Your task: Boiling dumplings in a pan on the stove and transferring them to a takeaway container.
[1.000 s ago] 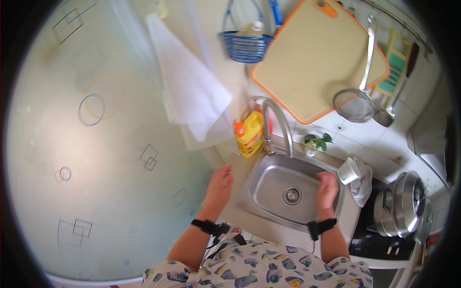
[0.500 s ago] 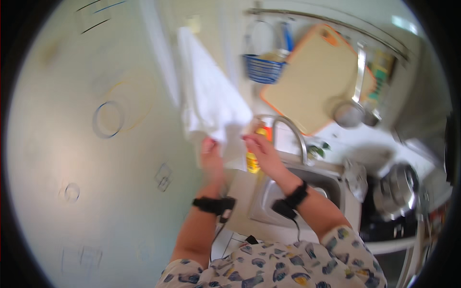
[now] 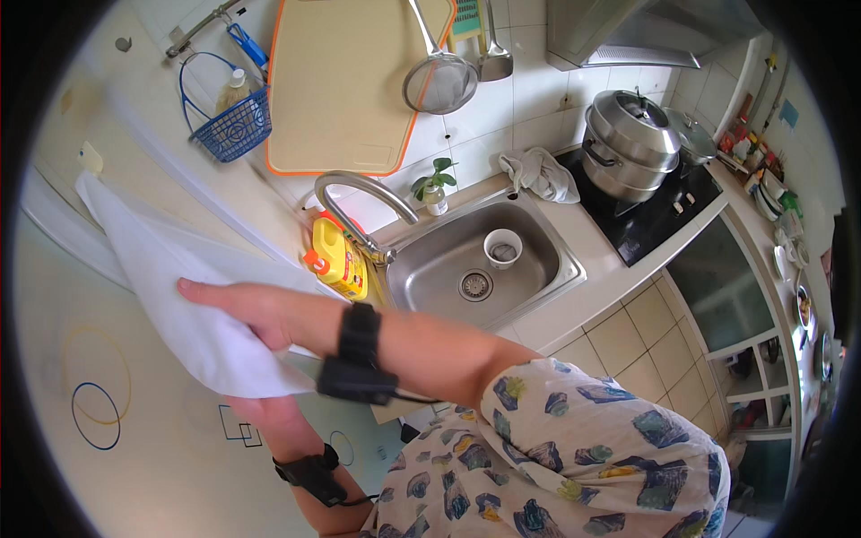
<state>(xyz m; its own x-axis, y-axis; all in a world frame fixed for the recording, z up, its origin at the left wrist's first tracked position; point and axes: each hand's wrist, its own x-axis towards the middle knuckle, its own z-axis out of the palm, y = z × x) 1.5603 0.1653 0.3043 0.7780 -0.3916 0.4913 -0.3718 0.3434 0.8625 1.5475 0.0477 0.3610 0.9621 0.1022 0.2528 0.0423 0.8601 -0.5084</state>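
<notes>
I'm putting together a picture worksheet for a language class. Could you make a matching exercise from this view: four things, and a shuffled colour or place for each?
Things:
1. towel
2. cup
3. pot
4. cutting board

Colour or place:
A. on the black stove
B. beige with an orange edge
C. white, with the right hand against it
D. inside the sink

Right pairs: 1-C, 2-D, 3-A, 4-B
</notes>
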